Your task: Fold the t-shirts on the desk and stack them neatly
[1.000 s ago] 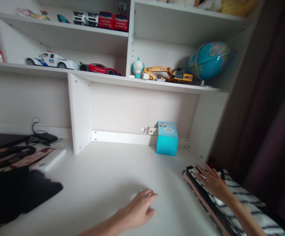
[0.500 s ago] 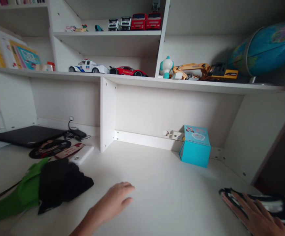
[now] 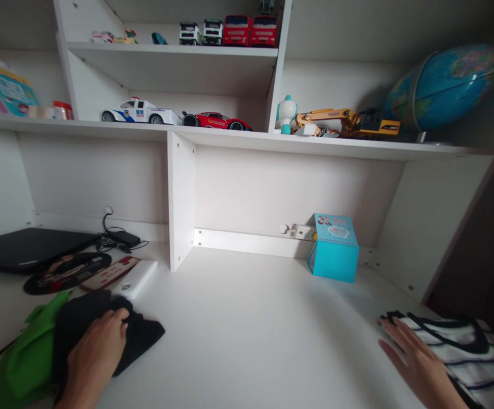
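My left hand (image 3: 100, 341) lies on a crumpled piece of black cloth (image 3: 145, 332), its fingers curled and pressed together on the fabric. Green fabric (image 3: 29, 355) lies against the black cloth on the left; whether the two are one piece I cannot tell. At the right side, my right hand (image 3: 417, 360) is stretched out flat with thumb apart, beside the folded white-and-black striped garment (image 3: 481, 358). Its fingertips rest at the garment's left edge.
A white power bank-like box (image 3: 136, 278), a round dark disc (image 3: 68, 271) and a closed black laptop (image 3: 29, 250) lie at the left. A turquoise desk calendar (image 3: 335, 258) stands near the back wall. An upright divider (image 3: 181, 199) rises from the desk (image 3: 247, 329).
My left hand has moved left from the bare desk onto the black cloth. My right hand has slid toward the striped garment's left edge, uncovering more of it. The view has shifted slightly.
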{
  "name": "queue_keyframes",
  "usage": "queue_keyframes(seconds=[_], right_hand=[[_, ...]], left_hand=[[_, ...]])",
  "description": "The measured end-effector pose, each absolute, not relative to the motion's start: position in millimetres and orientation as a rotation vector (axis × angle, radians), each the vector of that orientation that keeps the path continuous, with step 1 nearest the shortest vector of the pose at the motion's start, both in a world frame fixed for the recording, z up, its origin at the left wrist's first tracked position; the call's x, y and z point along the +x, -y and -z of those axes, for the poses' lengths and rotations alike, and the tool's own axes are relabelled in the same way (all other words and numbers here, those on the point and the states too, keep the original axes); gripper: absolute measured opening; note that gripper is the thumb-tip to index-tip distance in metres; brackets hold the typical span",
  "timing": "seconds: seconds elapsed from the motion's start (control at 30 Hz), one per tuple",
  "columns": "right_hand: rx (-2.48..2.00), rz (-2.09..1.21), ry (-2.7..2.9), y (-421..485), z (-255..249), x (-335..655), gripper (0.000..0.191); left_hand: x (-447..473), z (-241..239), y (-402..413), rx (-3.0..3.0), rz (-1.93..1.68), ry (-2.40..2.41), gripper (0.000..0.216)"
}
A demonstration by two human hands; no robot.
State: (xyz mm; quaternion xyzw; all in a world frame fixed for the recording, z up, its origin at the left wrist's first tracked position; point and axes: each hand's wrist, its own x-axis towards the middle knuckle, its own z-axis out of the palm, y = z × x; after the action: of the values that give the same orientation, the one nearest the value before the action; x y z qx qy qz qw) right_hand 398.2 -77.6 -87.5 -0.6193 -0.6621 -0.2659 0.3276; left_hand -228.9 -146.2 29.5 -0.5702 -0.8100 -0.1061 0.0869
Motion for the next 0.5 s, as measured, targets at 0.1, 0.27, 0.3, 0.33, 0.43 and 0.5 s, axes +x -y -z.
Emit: queue_keyframes(seconds=[0.1,0.27,0.3,0.33,0.43,0.5], right_hand=[[-1.577,0.676,1.863,84.5,82.5,372.2,0.048],[-1.596,0.464,1.913,98.7,72.8,336.0,0.041],[-1.593,0.401,1.921,101.3,69.4,328.7,0.040],[-1.584,0.342,1.926,103.6,64.9,321.1,0.040],[-1.550,0.203,1.923,109.2,44.2,296.1,0.037],[-1.529,0.117,1.926,111.8,25.5,277.9,0.036]], left_hand=[[-224.3,-33.4,146.2,-1.766,0.344,2.421,0.032],[-219.8,-42.8,139.6,-1.741,0.535,2.300,0.035],[-218.8,-51.2,135.2,-1.710,0.574,2.283,0.034],[-217.1,-62.4,129.6,-1.667,0.608,2.268,0.032],[-203.8,-107.8,107.5,-1.487,0.745,2.193,0.030],[-184.1,-139.3,92.5,-1.463,0.911,2.044,0.028]])
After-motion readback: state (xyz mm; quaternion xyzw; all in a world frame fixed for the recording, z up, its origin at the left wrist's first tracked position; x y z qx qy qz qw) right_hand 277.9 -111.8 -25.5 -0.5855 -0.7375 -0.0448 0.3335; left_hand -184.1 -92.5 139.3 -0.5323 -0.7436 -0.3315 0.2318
